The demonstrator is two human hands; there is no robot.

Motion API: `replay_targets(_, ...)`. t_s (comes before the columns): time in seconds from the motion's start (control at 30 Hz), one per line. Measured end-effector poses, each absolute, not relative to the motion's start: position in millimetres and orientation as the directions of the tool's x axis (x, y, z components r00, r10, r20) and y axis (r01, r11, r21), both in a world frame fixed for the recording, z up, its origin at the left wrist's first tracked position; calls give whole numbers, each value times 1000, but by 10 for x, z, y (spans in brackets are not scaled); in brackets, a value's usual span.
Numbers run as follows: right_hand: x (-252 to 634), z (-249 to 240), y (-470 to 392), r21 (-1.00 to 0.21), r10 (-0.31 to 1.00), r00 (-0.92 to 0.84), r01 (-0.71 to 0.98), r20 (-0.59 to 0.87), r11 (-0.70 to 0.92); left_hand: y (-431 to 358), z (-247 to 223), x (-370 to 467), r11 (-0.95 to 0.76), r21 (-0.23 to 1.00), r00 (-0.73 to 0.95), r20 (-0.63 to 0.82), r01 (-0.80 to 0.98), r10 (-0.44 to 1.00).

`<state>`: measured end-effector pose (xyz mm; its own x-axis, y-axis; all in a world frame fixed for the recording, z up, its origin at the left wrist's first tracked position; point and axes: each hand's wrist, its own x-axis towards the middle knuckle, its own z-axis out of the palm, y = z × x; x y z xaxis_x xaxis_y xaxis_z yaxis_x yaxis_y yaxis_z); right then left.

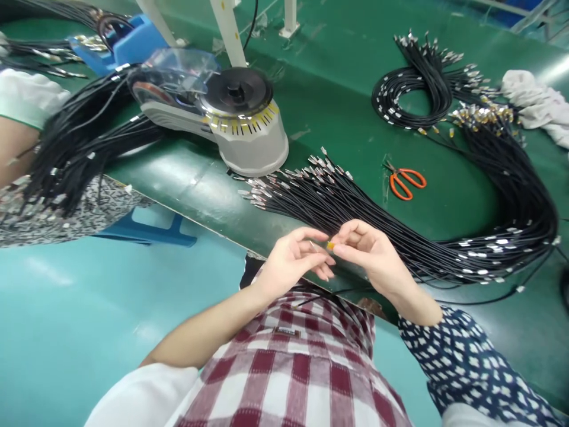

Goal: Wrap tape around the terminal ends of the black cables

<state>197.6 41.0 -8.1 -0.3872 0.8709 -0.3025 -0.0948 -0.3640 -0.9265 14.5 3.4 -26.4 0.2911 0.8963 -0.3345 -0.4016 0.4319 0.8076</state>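
At the table's front edge, my right hand (371, 255) pinches a small piece of yellow tape (331, 245) between thumb and forefinger. Close beside it, my left hand (296, 258) has its fingers curled toward the thumb around something thin and pale that is too small to make out. Just behind both hands lies a thick bundle of black cables (368, 219), its metal-tipped ends fanned toward the tape dispenser. A single black cable (471, 302) runs along the edge below my right hand.
A round grey tape dispenser (253, 142) with yellow tape pieces stands at the back left. Orange-handled scissors (406, 182) lie behind the bundle. Coiled cables (413, 98) and a white cloth (533, 98) are at the back right. Another person's arm (18, 148) is at far left, beside cables.
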Motion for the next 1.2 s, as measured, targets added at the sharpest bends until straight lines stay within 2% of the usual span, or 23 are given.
replay_targets(0.17,1934,-110,434,-923,854,-421,-90,-305,-374,42,-197,148,408,860,210,-357,-307,910)
replay_targets(0.33,1943,-117,460,-929,838,-461,-75,-291,-364,64,-149,143,416,868,209,-369,-271,906)
replay_targets(0.73,1904,-103,451,-968,881,-408,36,-240,-247,78,-166,131,427,862,222,-375,-273,900)
replay_targets(1.2,1863,-117,419,-980,918,-346,18,-192,-198,56,-205,113,409,867,213,-359,-284,909)
